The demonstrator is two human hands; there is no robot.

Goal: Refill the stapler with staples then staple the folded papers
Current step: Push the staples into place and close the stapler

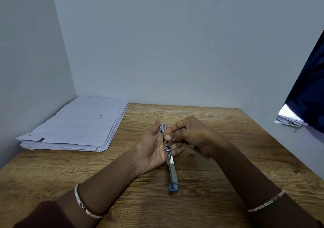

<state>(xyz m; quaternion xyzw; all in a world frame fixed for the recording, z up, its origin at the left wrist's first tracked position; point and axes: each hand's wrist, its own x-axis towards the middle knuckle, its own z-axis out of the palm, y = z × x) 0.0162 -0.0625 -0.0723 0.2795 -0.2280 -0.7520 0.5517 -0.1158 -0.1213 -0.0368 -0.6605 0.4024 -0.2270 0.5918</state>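
Closest to the camera, the stapler's (171, 159) blue end cap (173, 187) sits just above the wooden table (210, 201). The stapler is flipped fully open into one long thin bar. It runs away from the person across the left hand (150, 150), which cradles it with the fingers curled lightly underneath and the thumb up alongside the far end.

The right hand (194, 136) comes in from the other side, thumb and fingertips pinched together on something tiny and shiny right at the rail. I'm guessing staples (173, 139), but it's honestly too small to be sure.

Handling-wise, the stapler looks light and rigid, bare metal, so probably a bit slippery. Hinged open like that, it'll want to flop, so I'd hold it by the middle near the hinge, like here. A staple strip is brittle and snaps easily, so I'd pinch it by its sides and slide it in gently.

Further back on the left is the stack of papers (77, 124), against the wall and well away from the hands.
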